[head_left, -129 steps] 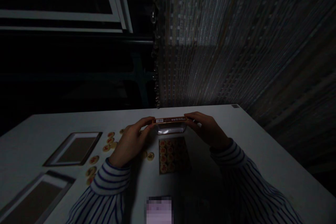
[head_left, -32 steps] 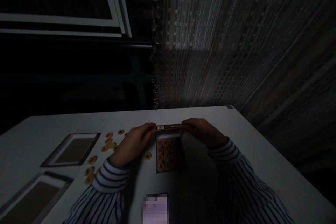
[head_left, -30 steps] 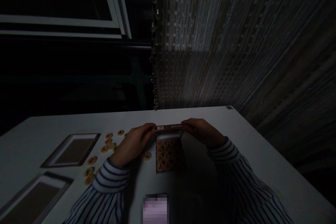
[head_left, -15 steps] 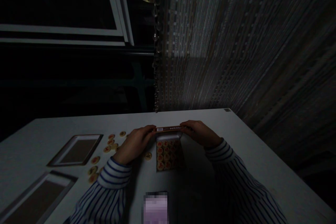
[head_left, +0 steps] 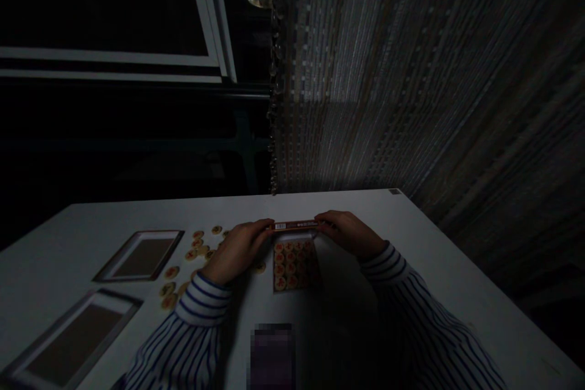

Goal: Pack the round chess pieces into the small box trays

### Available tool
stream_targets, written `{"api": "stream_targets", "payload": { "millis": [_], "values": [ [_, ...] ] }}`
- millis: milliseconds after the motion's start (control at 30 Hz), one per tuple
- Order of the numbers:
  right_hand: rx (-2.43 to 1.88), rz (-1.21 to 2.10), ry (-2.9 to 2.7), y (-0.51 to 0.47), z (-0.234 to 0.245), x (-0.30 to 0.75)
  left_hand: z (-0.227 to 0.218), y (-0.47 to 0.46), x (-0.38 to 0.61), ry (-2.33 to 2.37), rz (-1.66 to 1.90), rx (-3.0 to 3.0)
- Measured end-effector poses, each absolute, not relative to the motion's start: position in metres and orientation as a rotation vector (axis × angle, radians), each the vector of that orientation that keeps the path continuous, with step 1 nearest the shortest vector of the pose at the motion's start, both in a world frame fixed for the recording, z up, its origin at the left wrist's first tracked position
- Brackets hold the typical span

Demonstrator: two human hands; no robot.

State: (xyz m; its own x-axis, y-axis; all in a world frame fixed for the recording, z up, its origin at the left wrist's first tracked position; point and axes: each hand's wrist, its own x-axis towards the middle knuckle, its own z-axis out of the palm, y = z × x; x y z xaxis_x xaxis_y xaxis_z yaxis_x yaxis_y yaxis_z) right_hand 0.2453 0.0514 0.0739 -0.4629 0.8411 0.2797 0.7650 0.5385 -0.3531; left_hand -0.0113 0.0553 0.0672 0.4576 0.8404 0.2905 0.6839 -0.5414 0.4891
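Note:
My left hand [head_left: 235, 251] and my right hand [head_left: 351, 233] grip the two ends of a reddish-brown box lid [head_left: 296, 226]. Its narrow side, with a barcode and small print, faces me. Just below it in view lies a shallow box [head_left: 298, 290] packed with rows of round Chinese chess pieces [head_left: 291, 269], marked in red. The lid is at the box's far edge; whether they touch I cannot tell. Beside my left wrist, more loose chess pieces [head_left: 171, 272] are scattered, partly hidden by the hand and sleeve. One piece [head_left: 260, 267] sits between that hand and the box.
Two open, shallow trays [head_left: 145, 256] [head_left: 73, 341] rest at the left of the white table [head_left: 347, 317]. A blurred-out dark rectangular object [head_left: 273, 356] is at the near edge. A string curtain [head_left: 356, 73] hangs behind the table, beside a dark window [head_left: 100, 6].
Both hands keep their grip on the lid, almost unmoved. The view has shifted slightly, and the blurred rectangle at the near edge has gone from light pinkish to dark.

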Motion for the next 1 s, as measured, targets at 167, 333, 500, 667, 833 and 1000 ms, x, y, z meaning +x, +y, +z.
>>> {"api": "stream_targets", "payload": {
  "millis": [167,333,500,667,833,1000],
  "values": [
    [-1.294,0.229,-2.356,0.048,0.074,0.245,0.066,0.053,-0.011,1.289,0.728,2.414],
    [-1.294,0.207,-2.357,0.045,0.074,0.243,0.067,0.050,-0.012,1.279,0.736,2.423],
    [-1.280,0.202,-2.357,0.044,0.071,0.244,0.066,0.046,-0.012,1.279,0.754,2.423],
    [-1.265,0.214,-2.358,0.042,0.068,0.244,0.065,0.042,-0.013,1.287,0.749,2.400],
    [-1.250,0.200,-2.377,0.039,0.067,0.244,0.062,0.041,-0.016,1.288,0.752,2.388],
    [-1.239,0.183,-2.383,0.035,0.064,0.244,0.058,0.038,-0.017,1.313,0.723,2.415]
  ]
}}
